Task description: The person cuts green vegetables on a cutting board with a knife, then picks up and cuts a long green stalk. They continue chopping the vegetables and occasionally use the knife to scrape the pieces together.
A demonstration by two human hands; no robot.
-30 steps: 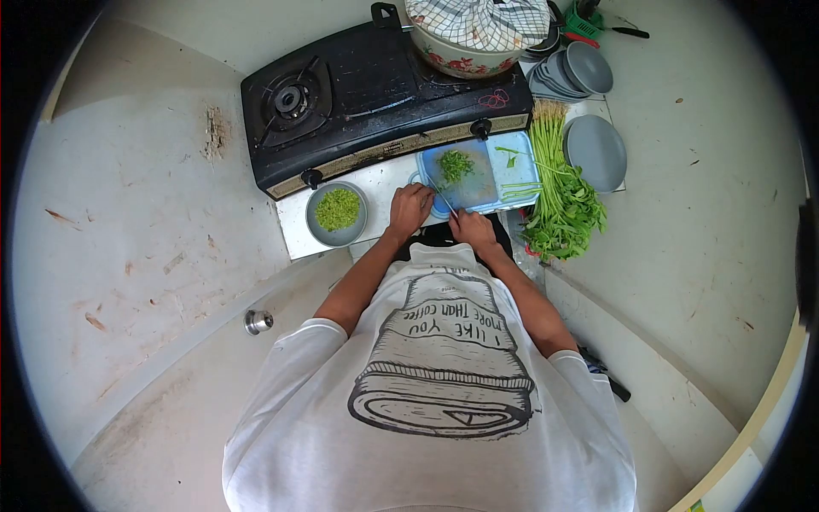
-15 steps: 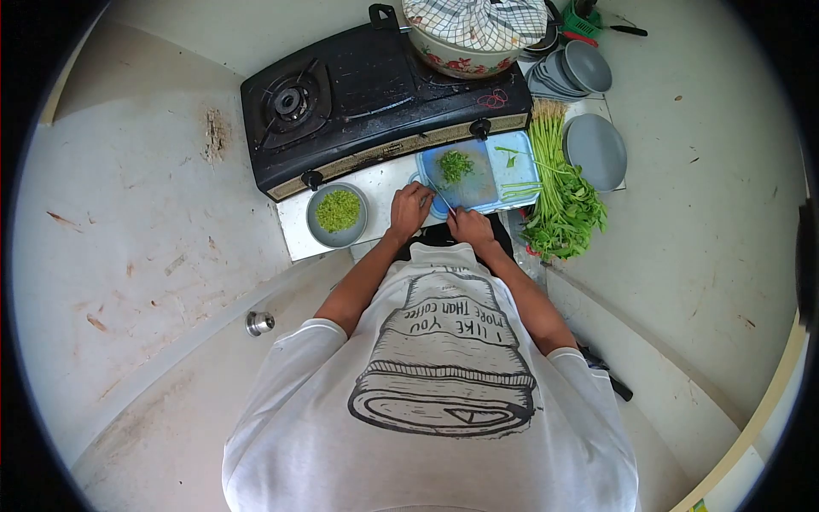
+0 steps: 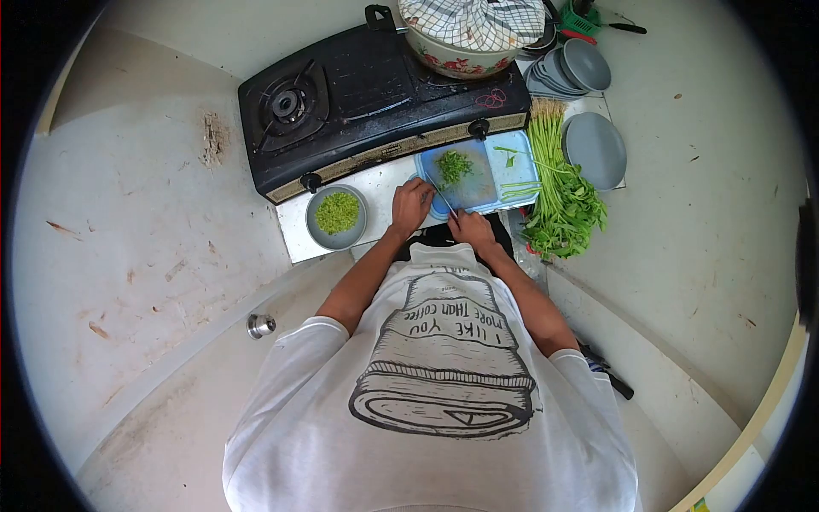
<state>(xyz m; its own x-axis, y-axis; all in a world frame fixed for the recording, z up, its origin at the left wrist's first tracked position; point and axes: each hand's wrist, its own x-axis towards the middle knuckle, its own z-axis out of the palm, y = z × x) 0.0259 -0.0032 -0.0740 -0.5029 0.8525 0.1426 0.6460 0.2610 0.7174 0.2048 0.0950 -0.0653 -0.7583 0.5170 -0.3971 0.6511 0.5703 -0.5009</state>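
My right hand (image 3: 473,228) is wrapped round the handle of a knife (image 3: 444,200), whose thin blade slants up and left over the near edge of a blue chopping board (image 3: 479,189). Close to the blade's tip, at the board's left edge, is my left hand (image 3: 411,206) with its fingers curled in; what they hold, if anything, is hidden. A small heap of chopped green leaves (image 3: 454,167) lies on the board, beyond the blade. Cut green stalks (image 3: 517,189) rest on the board's lighter right part.
A grey bowl of chopped greens (image 3: 337,212) stands on the left. Behind are a black gas stove (image 3: 367,90) and a flowered pot (image 3: 465,61) under a checked cloth. Right of the board lie a large bunch of leafy stalks (image 3: 559,183), a grey plate (image 3: 595,152) and stacked grey dishes (image 3: 584,66).
Both hands and the knife stay in nearly the same place. The whole view has shifted very slightly, and the heap of leaves looks the same.
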